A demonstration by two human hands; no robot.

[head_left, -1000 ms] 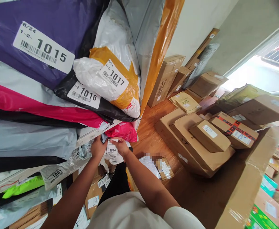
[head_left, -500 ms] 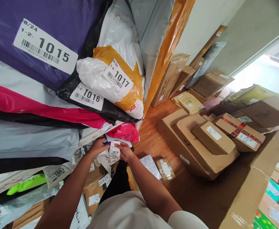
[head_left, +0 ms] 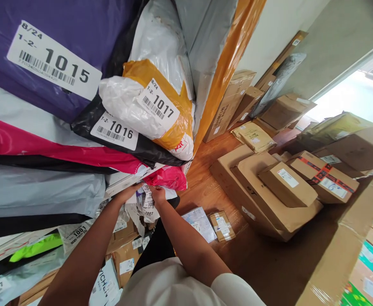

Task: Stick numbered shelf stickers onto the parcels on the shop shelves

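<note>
Both my hands meet under the edge of a shelf stacked with poly mailers. My left hand (head_left: 129,192) reaches in from the left, fingers curled against a small parcel with numbered white labels (head_left: 148,202) reading 1007 and similar. My right hand (head_left: 158,195) grips the same labelled parcel from the right, fingers closed on it. Just above them lies a pink mailer (head_left: 169,177). Higher up are a black mailer labelled 1016 (head_left: 114,131), a white and yellow mailer labelled 1017 (head_left: 154,106) and a purple mailer labelled 1015 (head_left: 52,63).
Cardboard boxes (head_left: 269,191) are stacked on the wooden floor (head_left: 202,178) to the right. A small taped box (head_left: 221,225) and a flat grey packet (head_left: 199,223) lie on the floor near my right arm. A large box (head_left: 326,250) fills the lower right. More parcels sit on the lower shelf (head_left: 78,231).
Both hands have shifted slightly up and left with the labelled parcel, closer under the pink mailer. The label that faced me now turns more edge-on.
</note>
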